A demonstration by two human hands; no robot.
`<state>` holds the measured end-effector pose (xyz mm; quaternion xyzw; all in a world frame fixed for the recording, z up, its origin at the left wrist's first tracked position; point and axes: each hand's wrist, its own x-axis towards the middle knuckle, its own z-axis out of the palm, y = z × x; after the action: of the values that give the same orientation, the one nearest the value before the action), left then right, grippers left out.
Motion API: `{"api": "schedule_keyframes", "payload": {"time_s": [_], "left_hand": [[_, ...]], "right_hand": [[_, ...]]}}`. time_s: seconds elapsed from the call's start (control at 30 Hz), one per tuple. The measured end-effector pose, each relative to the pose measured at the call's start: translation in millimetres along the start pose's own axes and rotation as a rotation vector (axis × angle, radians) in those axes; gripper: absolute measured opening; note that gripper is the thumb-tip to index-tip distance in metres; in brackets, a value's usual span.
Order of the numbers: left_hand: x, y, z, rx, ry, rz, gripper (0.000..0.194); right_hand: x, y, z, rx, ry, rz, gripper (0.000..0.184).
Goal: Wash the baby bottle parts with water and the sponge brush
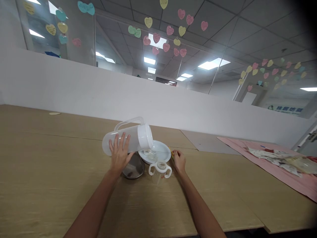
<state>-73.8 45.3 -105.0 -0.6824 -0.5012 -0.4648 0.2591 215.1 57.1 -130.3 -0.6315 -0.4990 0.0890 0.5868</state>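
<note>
Head view: left hand [119,158] grasping tilted pitcher [134,140], fingers spread, likely for support; right hand [179,161] pinching yellow object [172,154] beside plate [162,148], apparently for control.

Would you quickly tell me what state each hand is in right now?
Left hand: open, fingers spread against the side of the tilted pitcher.
Right hand: fingers closed on a small yellow item by the plate.

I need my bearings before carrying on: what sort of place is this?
Probably an office or shared workroom: a tiled ceiling with light panels, glass panes dotted with heart-shaped sticky notes, and a long table along a white wall.
</note>
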Motion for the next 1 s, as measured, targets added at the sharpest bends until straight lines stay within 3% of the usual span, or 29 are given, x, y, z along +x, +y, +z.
{"api": "schedule_keyframes", "payload": {"time_s": [0.57,0.67,0.77,0.83,0.9,1.0], "left_hand": [[1.3,1.6,-4.5,0.080,0.021,0.053,0.062],[0.9,1.9,-5.6,0.057,0.012,0.046,0.061],[1.1,2.5,-6.5,0.035,0.007,0.033,0.061],[1.1,2.7,-6.0,0.029,0.003,0.026,0.061],[0.6,2.3,-4.7,0.034,0.001,0.034,0.060],[-0.9,1.4,-2.1,0.055,-0.005,0.057,0.060]], "right_hand": [[0.4,4.3,0.9,-0.020,-0.037,-0.010,0.034],[-1.7,-4.5,-2.3,-0.026,0.011,-0.030,0.031],[-9.1,-42.2,-10.8,0.042,0.150,-0.189,0.029],[-20.5,-89.3,-23.7,0.197,0.223,-0.339,0.026],[-37.6,-147.9,-45.6,0.358,0.177,-0.533,0.022],[-65.5,-228.7,-93.7,0.439,0.046,-0.776,0.042]]}}
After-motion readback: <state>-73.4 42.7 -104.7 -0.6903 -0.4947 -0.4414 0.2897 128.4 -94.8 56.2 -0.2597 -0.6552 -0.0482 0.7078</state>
